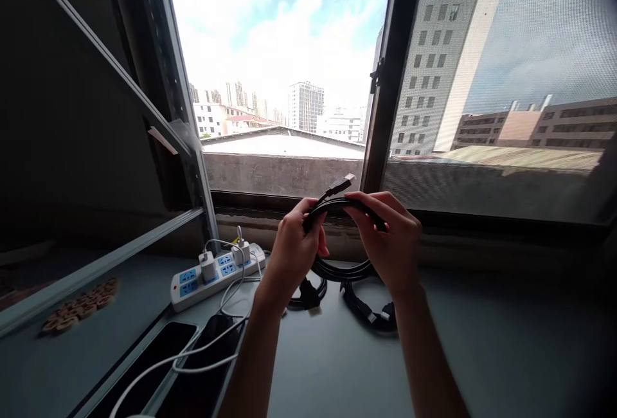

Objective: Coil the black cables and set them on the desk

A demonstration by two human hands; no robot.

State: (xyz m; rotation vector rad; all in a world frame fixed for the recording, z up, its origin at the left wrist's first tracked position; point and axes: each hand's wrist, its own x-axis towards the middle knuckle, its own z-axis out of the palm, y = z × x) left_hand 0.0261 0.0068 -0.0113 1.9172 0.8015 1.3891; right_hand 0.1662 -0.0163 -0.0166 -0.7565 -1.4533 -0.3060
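Observation:
Both hands hold up a coiled black USB cable (344, 271) above the table. My left hand (297, 241) is closed around the left side of the loop. A USB plug (340, 184) sticks out above that hand, pointing up and to the right. On the loop's right side, my right hand (393, 231) pinches the strands between thumb and fingers. Below the held loop, a black cable with a wide connector (309, 296) lies coiled on the table. Another coiled black cable (359, 307), with two light-tipped plugs, rests under my right wrist.
A white power strip (219, 276) with two plugged-in chargers stands at the left. White cords (193, 350) run from it across two dark rectangular slots (159, 354). Metal frame bars (110, 238) cross the left side. Small brown pieces (80, 305) lie beyond them. A window (289, 167) is behind the table.

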